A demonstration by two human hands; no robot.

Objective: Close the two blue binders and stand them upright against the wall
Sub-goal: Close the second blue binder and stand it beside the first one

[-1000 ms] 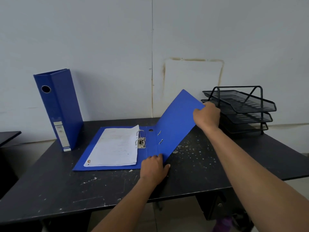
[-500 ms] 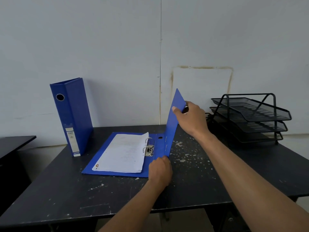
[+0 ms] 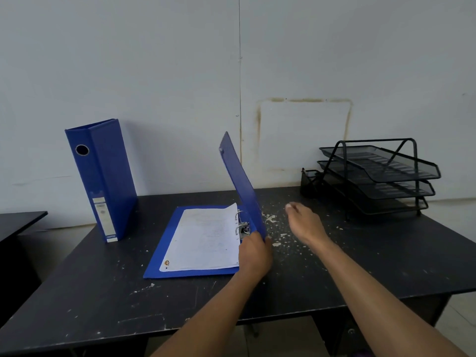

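One blue binder (image 3: 105, 176) stands upright and shut against the wall at the back left of the black table (image 3: 360, 266). The second blue binder (image 3: 164, 251) lies open mid-table with a stack of white paper (image 3: 206, 240) on its rings. Its right cover (image 3: 242, 184) is raised past vertical, tilting left over the paper. My left hand (image 3: 255, 253) grips the binder's near edge at the spine. To the right of the cover, apart from it, my right hand (image 3: 306, 225) hovers over the table with loose fingers and holds nothing.
A black three-tier mesh paper tray (image 3: 381, 176) sits at the back right against the wall. White paint specks dot the table top. The corner of another dark table (image 3: 18, 222) shows at the far left.
The right cover swung up from leaning right to past vertical, leaning left. My right hand let go of its top edge and dropped to the right of it. The left hand stayed at the spine.
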